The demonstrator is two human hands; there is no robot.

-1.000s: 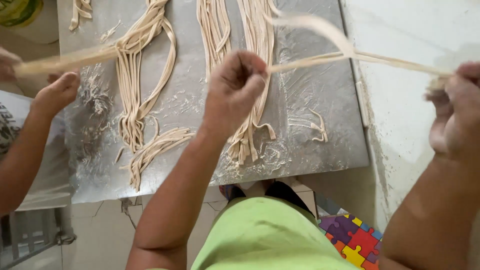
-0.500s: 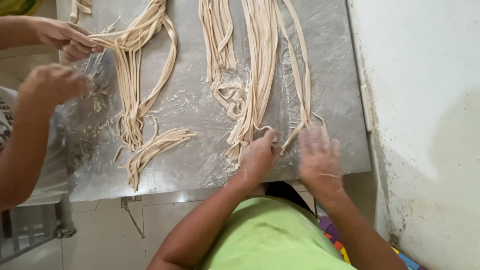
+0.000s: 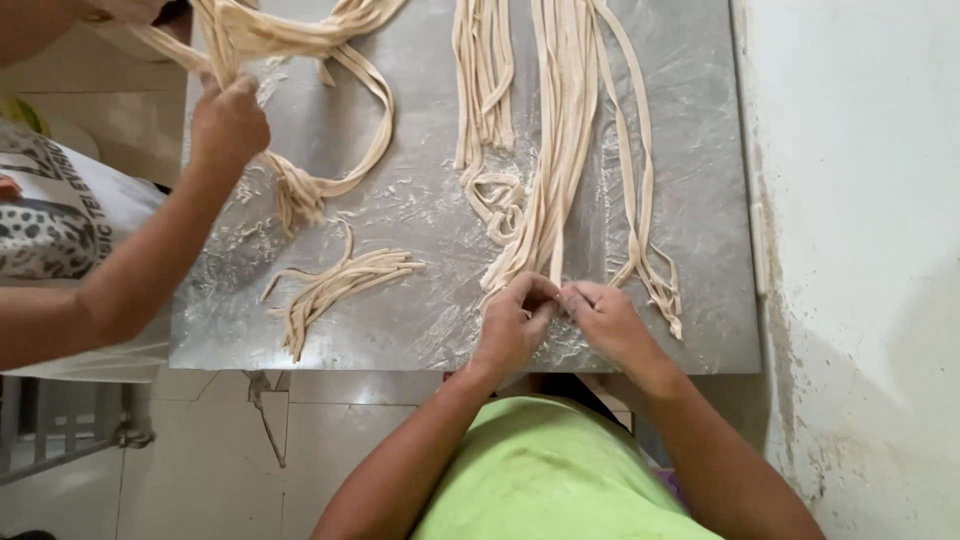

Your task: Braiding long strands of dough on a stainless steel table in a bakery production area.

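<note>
Steel table (image 3: pixel 700 200) is standing against a white wall (image 3: pixel 860 200), dusted with flour. At its near edge the left hand (image 3: pixel 512 325) and right hand (image 3: pixel 605 320) are meeting, fingertips pinching the ends of the long dough strips (image 3: pixel 560 150) running away across the table. Left of these a short bundle (image 3: pixel 340 285) is lying, and beyond it a co-worker's hand (image 3: pixel 228 120) is gripping other strips (image 3: pixel 300 35).

Left hand (image 3: pixel 515 325) and right hand (image 3: pixel 605 320) pinch the ends of long dough strips (image 3: pixel 560 150) on the metal tabletop (image 3: pixel 700 200) while a co-worker's hand (image 3: pixel 228 122) lifts others.
</note>
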